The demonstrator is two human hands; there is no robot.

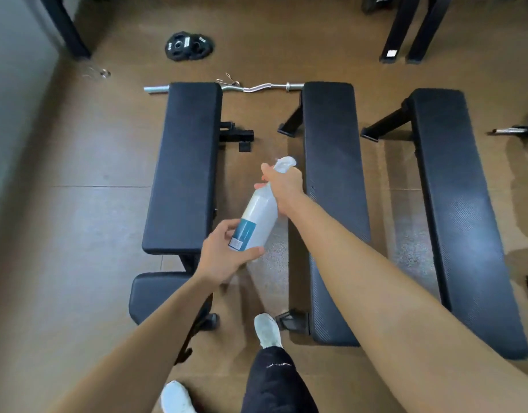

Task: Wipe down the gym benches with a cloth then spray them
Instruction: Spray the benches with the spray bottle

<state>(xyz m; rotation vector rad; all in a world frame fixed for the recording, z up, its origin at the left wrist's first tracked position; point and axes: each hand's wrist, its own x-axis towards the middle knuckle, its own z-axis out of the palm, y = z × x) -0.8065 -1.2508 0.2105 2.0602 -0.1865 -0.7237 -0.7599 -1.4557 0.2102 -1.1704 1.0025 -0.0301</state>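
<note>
Gripping spray bottle [258, 217] beside middle bench [331, 174], right hand [286, 189] grip curled round neck, left hand [224, 257] curled round base

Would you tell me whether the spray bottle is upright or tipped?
Tipped: spray bottle slants, right hand at head, left hand at base.

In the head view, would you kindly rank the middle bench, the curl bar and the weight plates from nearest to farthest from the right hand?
1. Middle bench, just right of the right hand.
2. Curl bar, lying farther ahead.
3. Weight plates, farthest, ahead to the left.
</note>
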